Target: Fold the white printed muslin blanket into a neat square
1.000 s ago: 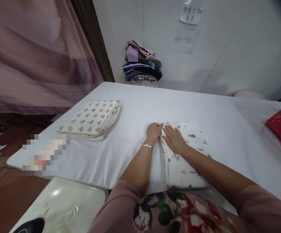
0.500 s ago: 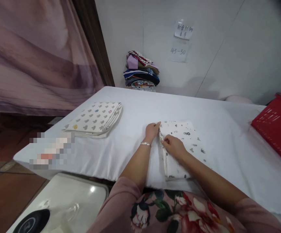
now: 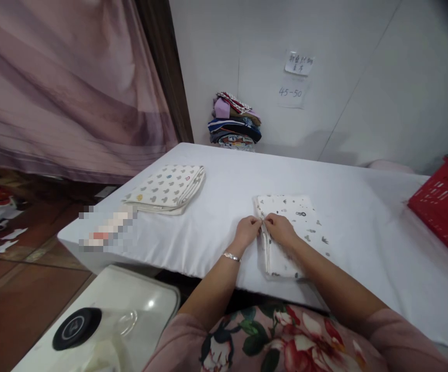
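Observation:
A folded white cloth with small grey prints [image 3: 305, 227] lies on the white-covered table [image 3: 348, 191] in front of me. My left hand [image 3: 248, 228], with a silver bracelet on the wrist, pinches the cloth's layered left edge. Right beside it, my right hand [image 3: 278, 227] pinches the same edge from above, its fingertips close to the left ones. Farther left on the table rests another folded cloth, white with grey mushroom-like prints [image 3: 165, 188], untouched by either hand.
A red basket [image 3: 444, 201] stands at the table's right. Stacked folded clothes [image 3: 234, 124] sit beyond the far edge by the wall. A white surface with a black round object [image 3: 77, 328] is at the lower left. A pinkish curtain [image 3: 72, 88] hangs at the left.
My left hand has moved from the cloth's far left corner down along its edge, to beside my right hand. The view has shifted slightly.

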Motion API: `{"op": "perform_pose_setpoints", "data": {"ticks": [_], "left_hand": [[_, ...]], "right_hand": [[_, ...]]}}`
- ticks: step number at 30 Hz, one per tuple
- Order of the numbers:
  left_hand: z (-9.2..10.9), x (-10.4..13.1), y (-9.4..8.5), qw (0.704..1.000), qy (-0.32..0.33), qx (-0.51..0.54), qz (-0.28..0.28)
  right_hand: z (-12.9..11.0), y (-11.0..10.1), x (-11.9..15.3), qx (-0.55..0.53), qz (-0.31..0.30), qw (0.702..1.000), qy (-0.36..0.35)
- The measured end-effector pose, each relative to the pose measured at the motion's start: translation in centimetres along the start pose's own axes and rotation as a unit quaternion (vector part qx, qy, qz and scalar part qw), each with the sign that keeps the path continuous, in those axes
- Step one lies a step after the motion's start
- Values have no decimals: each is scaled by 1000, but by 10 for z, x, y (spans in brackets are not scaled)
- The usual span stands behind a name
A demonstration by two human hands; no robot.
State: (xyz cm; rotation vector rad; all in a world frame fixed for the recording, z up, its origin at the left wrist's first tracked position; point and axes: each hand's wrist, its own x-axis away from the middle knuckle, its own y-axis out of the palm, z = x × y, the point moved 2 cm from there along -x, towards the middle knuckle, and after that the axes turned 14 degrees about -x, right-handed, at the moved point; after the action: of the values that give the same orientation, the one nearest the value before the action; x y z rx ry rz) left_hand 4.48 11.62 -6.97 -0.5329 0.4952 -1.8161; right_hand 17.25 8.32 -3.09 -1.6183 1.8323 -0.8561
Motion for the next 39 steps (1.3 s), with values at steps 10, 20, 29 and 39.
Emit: {"op": "perform_pose_setpoints", "data": {"ticks": [10, 20, 29, 39], "left_hand": [[2, 2, -2, 1000, 2, -17, 15], [8, 2, -3, 995, -13, -99, 28], [19, -19, -4, 989, -32, -142, 34], [25, -52, 4, 975, -47, -206, 74]], "right_hand": [[5, 5, 4, -79, 11, 996, -39], [17, 8, 56, -149, -16, 978, -145], [8, 29, 98, 82, -65, 966, -236], [8, 39, 98, 119, -126, 950, -258]]}}
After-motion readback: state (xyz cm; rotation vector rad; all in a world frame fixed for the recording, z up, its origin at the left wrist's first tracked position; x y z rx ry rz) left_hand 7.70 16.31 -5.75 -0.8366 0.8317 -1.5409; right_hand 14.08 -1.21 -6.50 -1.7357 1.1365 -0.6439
